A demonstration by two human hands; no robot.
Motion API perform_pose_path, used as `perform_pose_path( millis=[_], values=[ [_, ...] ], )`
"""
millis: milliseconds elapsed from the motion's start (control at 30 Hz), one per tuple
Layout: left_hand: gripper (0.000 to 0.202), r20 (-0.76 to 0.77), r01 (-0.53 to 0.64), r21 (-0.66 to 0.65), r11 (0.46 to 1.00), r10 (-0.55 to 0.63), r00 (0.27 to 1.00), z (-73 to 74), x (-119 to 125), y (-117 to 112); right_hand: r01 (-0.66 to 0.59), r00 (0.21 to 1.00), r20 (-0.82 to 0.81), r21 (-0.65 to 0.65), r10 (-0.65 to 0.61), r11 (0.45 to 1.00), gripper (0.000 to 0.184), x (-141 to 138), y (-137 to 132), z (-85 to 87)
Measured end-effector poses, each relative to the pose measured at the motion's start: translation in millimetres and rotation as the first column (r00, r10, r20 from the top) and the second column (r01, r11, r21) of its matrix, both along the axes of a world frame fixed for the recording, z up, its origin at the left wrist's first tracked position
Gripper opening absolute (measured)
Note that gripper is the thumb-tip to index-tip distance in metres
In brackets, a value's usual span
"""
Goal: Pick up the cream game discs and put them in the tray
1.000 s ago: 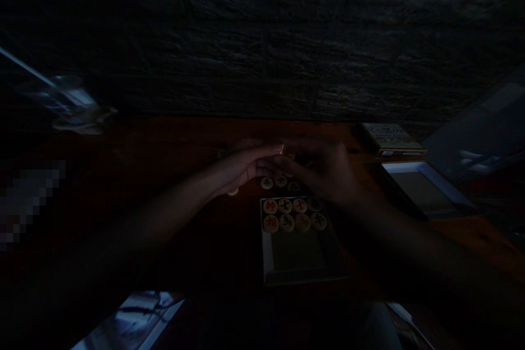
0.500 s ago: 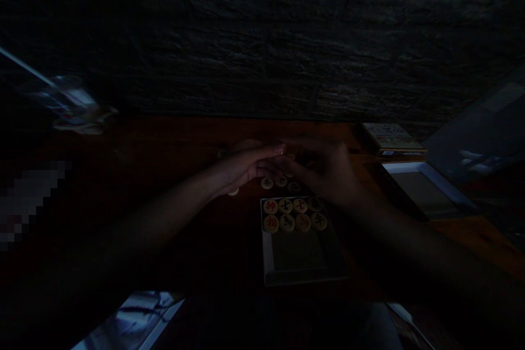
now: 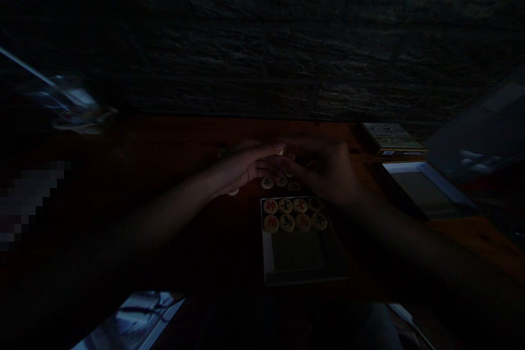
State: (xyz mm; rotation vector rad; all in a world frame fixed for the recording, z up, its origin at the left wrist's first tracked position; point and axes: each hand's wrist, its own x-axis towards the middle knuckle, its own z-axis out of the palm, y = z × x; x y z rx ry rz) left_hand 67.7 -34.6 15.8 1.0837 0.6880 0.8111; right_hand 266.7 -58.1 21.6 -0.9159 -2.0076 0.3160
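Note:
The scene is very dark. My left hand (image 3: 246,167) and my right hand (image 3: 328,172) meet fingertip to fingertip over a wooden table (image 3: 164,147), just beyond a shallow white-rimmed box (image 3: 266,251). Two rows of round Chinese chess pieces (image 3: 293,214) with red and black characters fill the box's far end. A few loose pieces (image 3: 281,181) lie on the table under my fingers. A pale piece shows at my left fingertips (image 3: 281,150). Both hands have curled, pinching fingers. What my right fingers hold is hidden in shadow.
A box lid (image 3: 424,188) and a printed box (image 3: 391,136) lie at the right. A clear plastic bag (image 3: 74,104) sits at the far left. A dark textured wall (image 3: 262,38) rises behind the table. A pale sheet (image 3: 131,320) lies near the bottom left.
Almost nothing has moved. My hands stay joined above the loose pieces, with only a slight shift of the fingers.

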Motion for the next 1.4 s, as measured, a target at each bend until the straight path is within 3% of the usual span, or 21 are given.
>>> perform_pose_path(
  millis=[200, 400, 700, 1000, 1267, 1400],
  values=[
    [0.023, 0.001, -0.017, 0.003, 1.0, 0.017, 1.0, 1.5, -0.7, -1.0, 0.001, 1.0, -0.02, -0.004, -0.002, 1.0, 0.03, -0.8, 0.7, -1.1],
    [0.032, 0.009, -0.003, -0.007, 1.0, 0.003, 1.0, -1.3, -0.7, 0.6, -0.008, 1.0, -0.013, 0.037, 0.008, 0.999, 0.029, -0.2, 0.0, 0.9],
    [0.025, 0.02, -0.014, 0.011, 1.0, 0.014, 1.0, 1.4, -0.9, -0.4, 0.007, 0.999, -0.032, -0.03, -0.008, 1.0, 0.03, -0.8, 0.1, -1.4],
    [0.027, 0.024, 0.016, 0.005, 1.0, -0.016, 1.0, 0.0, -0.1, -0.5, -0.026, 1.0, -0.007, 0.029, 0.026, 0.999, 0.035, -0.5, 0.6, 0.4],
    [0.014, 0.071, -0.019, -0.025, 1.0, 0.021, 0.997, -0.5, -0.8, -0.9, -0.031, 0.998, -0.053, 0.041, 0.033, 0.999, 0.031, 1.0, 3.4, -1.4],
    [0.017, 0.103, -0.006, -0.014, 1.0, 0.008, 0.995, -0.3, -2.1, 1.2, -0.005, 0.995, -0.095, 0.036, 0.008, 0.999, 0.021, 2.3, 4.6, -1.9]
  ],
)
